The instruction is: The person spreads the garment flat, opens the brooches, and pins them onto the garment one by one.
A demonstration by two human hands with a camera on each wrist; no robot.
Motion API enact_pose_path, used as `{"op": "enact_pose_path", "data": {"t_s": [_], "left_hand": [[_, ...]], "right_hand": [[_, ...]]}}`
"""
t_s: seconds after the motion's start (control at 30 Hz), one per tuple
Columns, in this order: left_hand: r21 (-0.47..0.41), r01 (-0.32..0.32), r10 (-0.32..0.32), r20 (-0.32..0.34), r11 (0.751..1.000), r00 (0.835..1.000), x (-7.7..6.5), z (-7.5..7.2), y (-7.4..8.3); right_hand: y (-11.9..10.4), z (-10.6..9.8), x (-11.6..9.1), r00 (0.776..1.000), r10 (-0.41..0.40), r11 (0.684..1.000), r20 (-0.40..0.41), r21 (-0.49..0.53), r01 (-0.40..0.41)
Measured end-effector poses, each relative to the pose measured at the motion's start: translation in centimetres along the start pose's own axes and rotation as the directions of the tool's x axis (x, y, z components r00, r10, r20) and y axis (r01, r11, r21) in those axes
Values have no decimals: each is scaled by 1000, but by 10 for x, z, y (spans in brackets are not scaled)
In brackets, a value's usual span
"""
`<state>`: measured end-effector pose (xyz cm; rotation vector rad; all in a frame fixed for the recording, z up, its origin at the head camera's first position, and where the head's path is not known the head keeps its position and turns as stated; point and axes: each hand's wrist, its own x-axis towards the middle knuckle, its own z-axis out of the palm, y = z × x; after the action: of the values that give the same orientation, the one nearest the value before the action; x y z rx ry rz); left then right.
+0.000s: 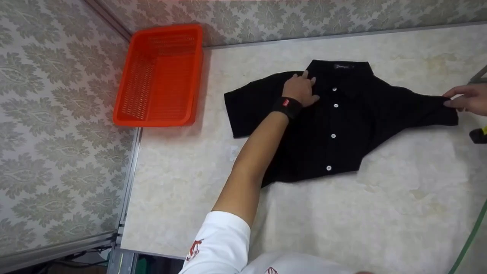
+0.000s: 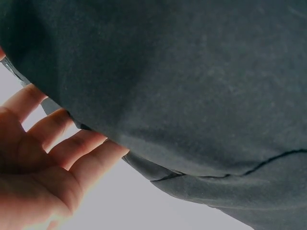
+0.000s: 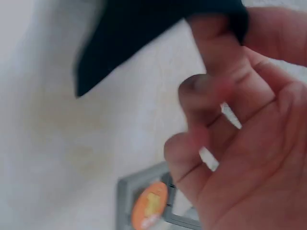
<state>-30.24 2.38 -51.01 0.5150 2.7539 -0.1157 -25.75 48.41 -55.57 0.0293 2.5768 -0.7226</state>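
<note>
A black short-sleeved shirt lies front up, with its collar toward the wall and white buttons down the middle. My left hand rests on it near the collar, fingers spread; in the left wrist view its extended fingers meet the dark cloth. Out at the far right, my right hand pinches the end of the sleeve between thumb and forefinger. The right wrist view has that dark cloth caught between them, while the other fingers curl below it.
An orange-red plastic basket stands at the back left of the pale table, by the patterned wall. A black and yellow object lies at the right edge, and a green strip runs along the lower right.
</note>
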Motion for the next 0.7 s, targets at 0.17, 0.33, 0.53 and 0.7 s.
{"op": "enact_pose_path", "data": {"t_s": [0.17, 0.33, 0.53, 0.7], "left_hand": [[-13, -11, 11, -8, 1000, 1000, -2, 1, 0], [-17, -11, 10, -20, 1000, 1000, -3, 0, 1], [-8, -21, 20, -27, 1000, 999, -2, 0, 2], [-9, -16, 16, -16, 1000, 1000, -2, 0, 4]], "right_hand": [[26, 18, 12, 999, -11, 981, 30, 193, 5], [-22, 23, -24, 992, 22, 980, 127, 192, -46], [-52, 23, -53, 982, -15, 994, 187, 109, -6], [-36, 19, -57, 966, 18, 972, 259, 221, -77]]}}
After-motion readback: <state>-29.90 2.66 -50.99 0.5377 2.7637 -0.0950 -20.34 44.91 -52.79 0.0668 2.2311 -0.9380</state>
